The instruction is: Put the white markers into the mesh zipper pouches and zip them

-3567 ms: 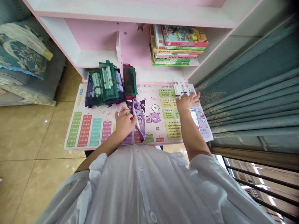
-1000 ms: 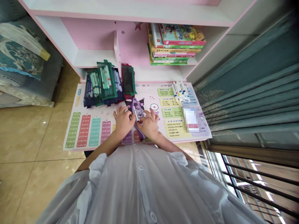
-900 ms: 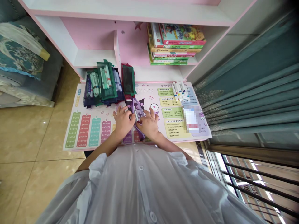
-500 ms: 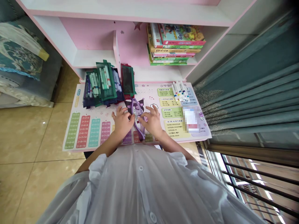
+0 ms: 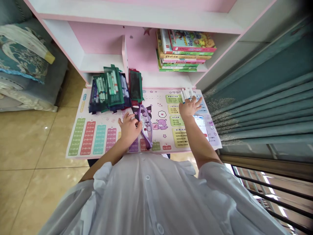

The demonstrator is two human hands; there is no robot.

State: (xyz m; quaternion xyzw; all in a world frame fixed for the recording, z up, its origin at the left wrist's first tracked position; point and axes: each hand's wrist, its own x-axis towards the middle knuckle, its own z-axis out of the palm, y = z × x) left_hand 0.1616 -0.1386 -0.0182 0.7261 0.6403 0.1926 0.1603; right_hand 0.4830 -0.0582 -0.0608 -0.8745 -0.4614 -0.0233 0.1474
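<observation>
L fingers [image 5: 138, 125] on 1 purp. pouch [image 5: 148, 126]

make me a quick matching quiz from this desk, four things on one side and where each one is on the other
Things:
1. purple pouch
2. right hand
3. books
4. phone

Places:
A. stacked in the shelf unit
B. partly hidden by the right forearm
C. at the left hand
D. at the loose white markers

Pairs: 1-C, 2-D, 3-A, 4-B

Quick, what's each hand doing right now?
Left hand: closed, holding the purple pouch by its edge.
Right hand: at the white markers; can't tell if it's gripping any.
</observation>
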